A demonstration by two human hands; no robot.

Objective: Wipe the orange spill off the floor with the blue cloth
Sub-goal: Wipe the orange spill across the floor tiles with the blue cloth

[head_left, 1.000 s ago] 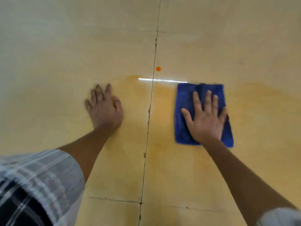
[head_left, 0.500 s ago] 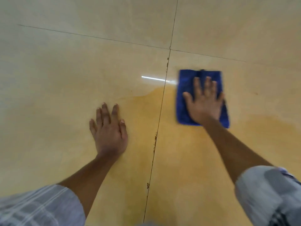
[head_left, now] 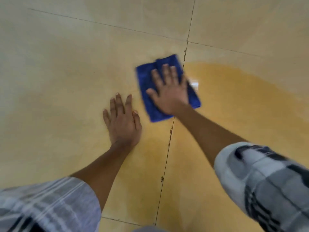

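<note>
My right hand [head_left: 168, 91] presses flat, fingers spread, on the folded blue cloth [head_left: 145, 81] at centre frame, just left of the tile seam, while my left hand [head_left: 122, 121] rests palm-down on the floor [head_left: 58, 72] beside it and the orange spill [head_left: 242, 91] spreads right.

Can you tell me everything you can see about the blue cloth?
The blue cloth is deep blue and looks soft and fuzzy, like a towel. It seems folded into a rectangle, with a fold line showing near its far edge. It lies flat on the tiled floor, tilted, just left of a tile joint, with one corner crossing it. The right hand presses flat on top with fingers spread. The orange spill spreads to its right. The picture is a bit blurry.
</note>
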